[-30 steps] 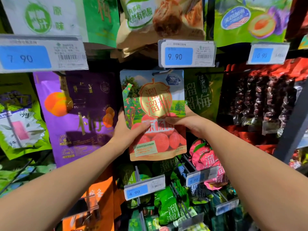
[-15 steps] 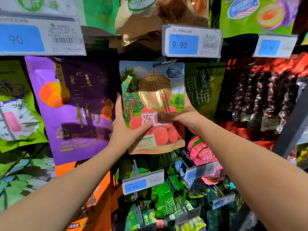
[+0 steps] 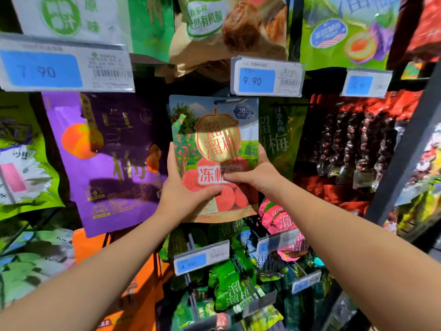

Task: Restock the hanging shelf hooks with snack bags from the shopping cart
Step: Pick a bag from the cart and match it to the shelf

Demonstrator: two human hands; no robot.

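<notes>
Head view, the only one here: the snack bag (image 3: 214,139) is upright, long axis vertical, with its hang slot (image 3: 228,101) at the top edge just under the 9.90 price tag (image 3: 266,77). So the hole sits well above both grips. The left hand (image 3: 181,194) pinches the lower left edge, thumb across the front and fingers (image 3: 170,158) up the side. The right hand (image 3: 255,173) clamps the right edge the same way, a bit higher, so it's nearer the slot. Can't tell if the hook is through yet. My guess: pushing the top back is what matters next.
</notes>
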